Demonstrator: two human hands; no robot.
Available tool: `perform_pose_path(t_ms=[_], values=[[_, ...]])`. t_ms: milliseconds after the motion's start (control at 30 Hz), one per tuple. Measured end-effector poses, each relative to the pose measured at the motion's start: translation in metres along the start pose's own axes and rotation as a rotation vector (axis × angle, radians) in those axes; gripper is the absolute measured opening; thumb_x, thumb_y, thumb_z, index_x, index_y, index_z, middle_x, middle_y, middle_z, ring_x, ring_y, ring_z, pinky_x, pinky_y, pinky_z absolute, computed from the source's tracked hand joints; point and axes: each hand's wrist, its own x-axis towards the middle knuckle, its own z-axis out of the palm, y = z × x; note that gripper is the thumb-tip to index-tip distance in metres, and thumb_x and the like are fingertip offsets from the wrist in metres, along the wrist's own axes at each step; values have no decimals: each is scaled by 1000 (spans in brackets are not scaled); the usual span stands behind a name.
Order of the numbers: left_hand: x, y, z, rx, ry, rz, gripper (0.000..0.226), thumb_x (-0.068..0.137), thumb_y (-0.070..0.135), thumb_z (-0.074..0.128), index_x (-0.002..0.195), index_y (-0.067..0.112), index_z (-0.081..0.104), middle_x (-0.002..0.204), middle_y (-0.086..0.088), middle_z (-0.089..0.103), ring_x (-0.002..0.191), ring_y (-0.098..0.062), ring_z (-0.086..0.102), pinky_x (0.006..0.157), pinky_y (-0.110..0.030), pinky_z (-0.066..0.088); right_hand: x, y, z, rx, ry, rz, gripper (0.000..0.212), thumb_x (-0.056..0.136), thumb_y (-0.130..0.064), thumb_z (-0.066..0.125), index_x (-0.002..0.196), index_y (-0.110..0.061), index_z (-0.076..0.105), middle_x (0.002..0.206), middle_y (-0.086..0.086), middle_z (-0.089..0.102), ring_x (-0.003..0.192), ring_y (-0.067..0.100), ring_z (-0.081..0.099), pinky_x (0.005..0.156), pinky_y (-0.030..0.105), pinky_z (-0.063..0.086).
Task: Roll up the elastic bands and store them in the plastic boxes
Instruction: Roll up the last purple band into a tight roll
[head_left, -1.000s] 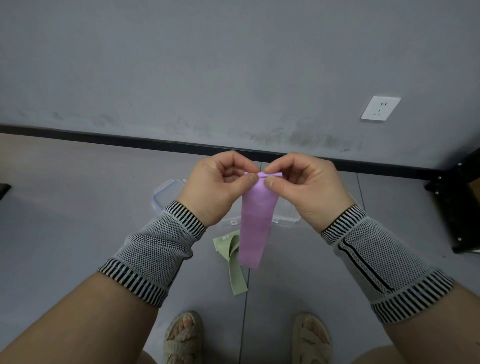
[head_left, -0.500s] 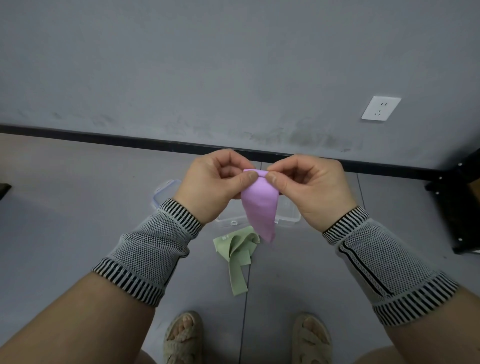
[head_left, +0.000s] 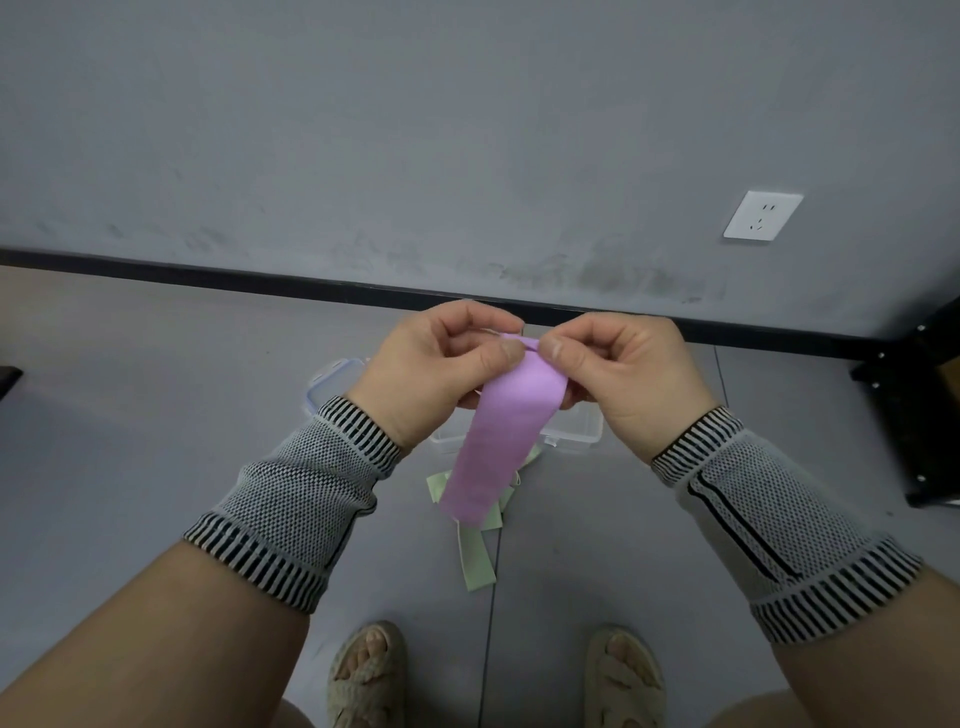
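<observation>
A purple elastic band (head_left: 498, 441) hangs in the air in front of me, its top edge folded over into a small roll. My left hand (head_left: 441, 364) and my right hand (head_left: 623, 369) both pinch that rolled top edge between thumb and fingers. Its free end dangles down and to the left. Below on the floor lies a green elastic band (head_left: 475, 561), partly hidden by the purple one. A clear plastic box (head_left: 576, 428) with a blue-edged lid (head_left: 332, 379) sits on the floor behind my hands, mostly covered by them.
I stand on a grey floor near a grey wall with a black skirting strip (head_left: 208, 273) and a white socket (head_left: 762, 215). A black furniture frame (head_left: 914, 410) stands at the right. My sandalled feet (head_left: 366, 675) are below the bands.
The band's hanging end swung up and bunched half a second ago, then dropped back down and left. Both hands kept pinching the top edge and shifted slightly upward.
</observation>
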Motion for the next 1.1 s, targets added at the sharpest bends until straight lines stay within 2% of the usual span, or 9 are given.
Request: perform_pose_path(t_ms=[233, 333, 467, 567, 733, 867, 933, 1000, 1100], values=[[0, -1, 5, 163, 66, 49, 10, 85, 4, 64, 76, 9, 64, 52, 10, 58, 49, 1, 47, 52, -12, 39, 0, 2, -3, 31, -50, 77, 11, 85, -8, 65, 76, -9, 70, 65, 16, 62, 55, 18, 57, 52, 29, 53], [1, -3, 6, 157, 116, 54, 13, 85, 5, 64, 73, 9, 62, 52, 7, 55, 47, 1, 47, 50, -12, 39, -1, 1, -2, 19, -75, 44, 9, 77, -6, 72, 82, -11, 68, 71, 10, 69, 65, 18, 63, 63, 32, 56], [2, -3, 7, 142, 108, 59, 14, 85, 3, 63, 73, 9, 61, 49, 10, 58, 47, 2, 51, 49, -11, 40, 0, -1, 0, -25, -17, -5, 12, 80, 3, 68, 79, -9, 66, 68, 7, 67, 64, 15, 63, 60, 24, 57], [2, -3, 6, 121, 104, 56, 13, 85, 2, 64, 73, 8, 62, 51, 8, 61, 48, 0, 54, 50, -12, 42, 1, 1, 0, -26, 27, -30, 19, 81, 2, 67, 74, -15, 68, 67, 3, 67, 68, 18, 63, 66, 30, 58], [3, -6, 4, 141, 114, 94, 7, 82, 3, 67, 78, 8, 65, 75, -10, 67, 71, -15, 61, 70, -29, 53, 2, 0, -2, -43, 8, -43, 20, 81, 0, 68, 74, -18, 71, 70, -1, 70, 71, 16, 65, 69, 30, 59], [3, -4, 4, 64, 106, 92, 10, 81, 0, 67, 83, 9, 66, 79, -6, 71, 75, -12, 65, 76, -25, 55, 4, 0, -4, 193, 2, 92, 10, 73, -4, 71, 71, -14, 75, 72, 7, 71, 72, 23, 67, 72, 40, 59], [2, -4, 4, 15, 81, 43, 11, 81, 2, 66, 84, 12, 71, 84, -18, 71, 80, -19, 64, 82, -35, 54, 4, 1, -6, 230, -22, 123, 7, 66, -13, 72, 71, -14, 76, 74, 9, 72, 74, 24, 67, 74, 41, 58], [2, -4, 5, 8, 92, 21, 15, 80, 4, 67, 74, 16, 73, 85, -25, 66, 81, -26, 60, 87, -47, 51, 3, 1, -6, 198, -24, 119, 7, 69, -10, 73, 72, -15, 77, 74, 8, 73, 73, 23, 68, 72, 38, 58], [3, -4, 9, 62, 167, 75, 15, 80, 1, 68, 72, 13, 68, 73, -10, 68, 75, -21, 63, 82, -44, 54, 3, 4, -3, -12, 72, 17, 12, 76, -3, 74, 80, -15, 74, 76, 8, 73, 73, 22, 70, 72, 32, 58]])
